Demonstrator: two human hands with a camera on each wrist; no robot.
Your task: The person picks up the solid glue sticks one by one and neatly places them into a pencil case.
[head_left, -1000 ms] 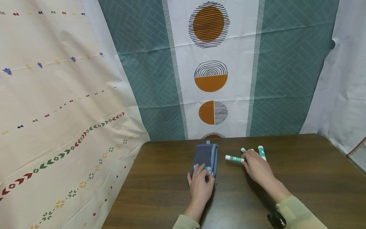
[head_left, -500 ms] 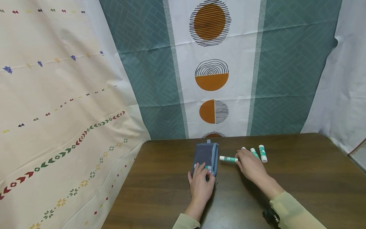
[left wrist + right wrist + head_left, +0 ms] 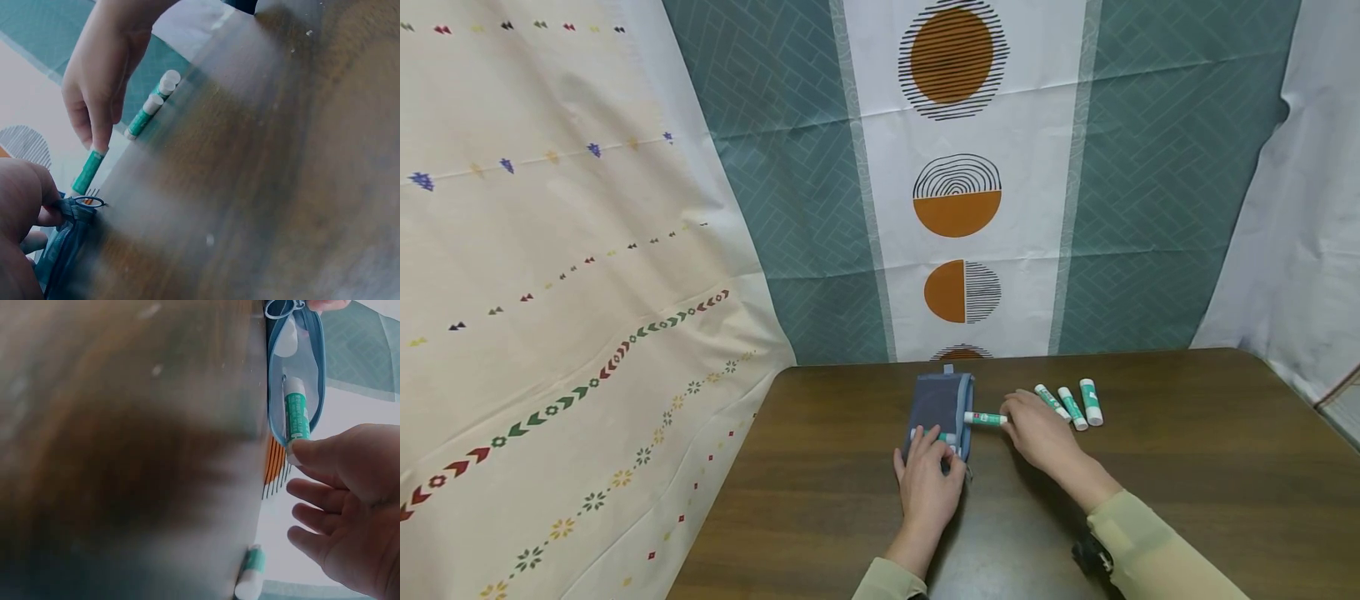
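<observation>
A blue-grey zip pouch (image 3: 940, 402) lies on the brown table (image 3: 1187, 467), its opening facing right. My left hand (image 3: 927, 477) grips its near end, fingers curled at the edge by the zipper pull (image 3: 87, 201). My right hand (image 3: 1028, 427) pinches a green-and-white glue stick (image 3: 985, 418) by its end. The stick's tip is at the pouch's open mouth. In the right wrist view the stick (image 3: 295, 415) lies partly inside the pouch (image 3: 312, 356). Another stick shows inside the pouch under my left fingers.
Three more glue sticks (image 3: 1072, 407) lie side by side on the table to the right of my right hand. Patterned cloths hang behind the table and along its left side. The table's right half is bare wood.
My right hand has carried the glue stick leftward from the group of sticks to the pouch's mouth. The left hand has stayed on the pouch.
</observation>
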